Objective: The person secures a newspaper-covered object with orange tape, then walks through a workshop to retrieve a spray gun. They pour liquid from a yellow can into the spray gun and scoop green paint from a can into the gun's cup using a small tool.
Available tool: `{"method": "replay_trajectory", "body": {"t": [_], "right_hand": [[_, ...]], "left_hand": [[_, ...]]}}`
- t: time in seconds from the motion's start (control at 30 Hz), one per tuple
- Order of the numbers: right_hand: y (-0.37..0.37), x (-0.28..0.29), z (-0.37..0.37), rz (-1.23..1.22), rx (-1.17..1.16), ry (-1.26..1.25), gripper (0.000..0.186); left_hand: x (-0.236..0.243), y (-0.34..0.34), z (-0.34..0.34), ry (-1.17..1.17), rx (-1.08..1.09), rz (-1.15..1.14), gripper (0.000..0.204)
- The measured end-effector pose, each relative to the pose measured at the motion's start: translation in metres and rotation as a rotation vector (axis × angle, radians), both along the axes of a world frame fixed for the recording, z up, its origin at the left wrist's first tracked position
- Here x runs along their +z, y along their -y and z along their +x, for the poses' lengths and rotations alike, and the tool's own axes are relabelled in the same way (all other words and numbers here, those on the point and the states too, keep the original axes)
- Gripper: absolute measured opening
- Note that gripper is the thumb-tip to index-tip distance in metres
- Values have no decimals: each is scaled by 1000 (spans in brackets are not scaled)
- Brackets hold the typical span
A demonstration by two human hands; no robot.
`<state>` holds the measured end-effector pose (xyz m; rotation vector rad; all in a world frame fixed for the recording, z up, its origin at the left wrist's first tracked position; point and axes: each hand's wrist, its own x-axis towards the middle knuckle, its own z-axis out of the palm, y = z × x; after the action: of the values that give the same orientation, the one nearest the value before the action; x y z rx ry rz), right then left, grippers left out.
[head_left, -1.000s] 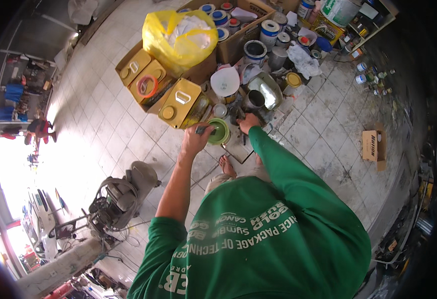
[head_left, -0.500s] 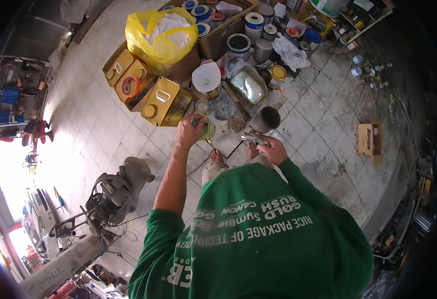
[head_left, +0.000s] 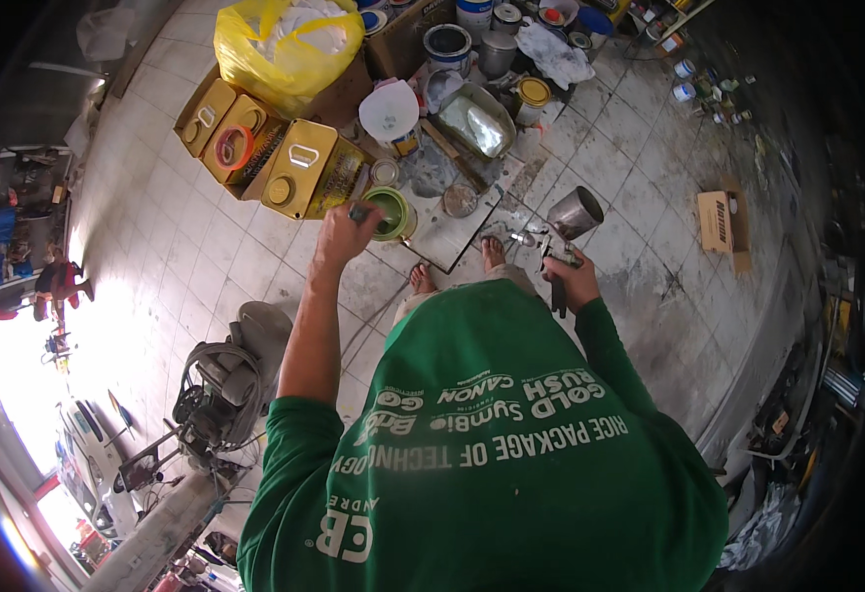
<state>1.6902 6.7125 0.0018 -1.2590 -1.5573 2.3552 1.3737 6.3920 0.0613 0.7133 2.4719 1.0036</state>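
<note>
My left hand (head_left: 346, 237) is closed round a dark-ended handle (head_left: 359, 211) beside a round can (head_left: 405, 235) with a green inside. The handle's lower part seems to reach into the can, though its kind cannot be made out. In my right hand (head_left: 578, 280) is a metal spray gun (head_left: 551, 253), held by its grip. A grey metal cup (head_left: 571, 215) sits on the gun, tilted with its mouth toward the far right. Just left of the gun's nozzle are my bare feet, and a round lid (head_left: 460, 199) lies on a flat board beyond them.
Yellow square tins (head_left: 314, 163) stand at the far left beside a yellow plastic bag (head_left: 289, 59). Paint cans (head_left: 448, 47), a clear tub (head_left: 477, 123) and a white container (head_left: 389, 111) crowd the far side. A cardboard box (head_left: 717, 222) lies right; a compressor-like machine (head_left: 217, 395) stands left.
My right hand has moved right with the spray gun, and its cup's mouth now shows. My left hand has shifted off the can's top, uncovering the green inside. The whole view has shifted.
</note>
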Motion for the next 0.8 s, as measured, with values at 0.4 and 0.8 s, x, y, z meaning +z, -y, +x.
{"method": "replay_trajectory", "body": {"t": [0.4,0.8], "right_hand": [[31,1,-3,995,378,-81,44],[30,19,-31,1064,445,-100,40]], "left_hand": [[9,-17,-3,-84,-12,77,25],[-6,-20,8,-20,47,177,26]]}}
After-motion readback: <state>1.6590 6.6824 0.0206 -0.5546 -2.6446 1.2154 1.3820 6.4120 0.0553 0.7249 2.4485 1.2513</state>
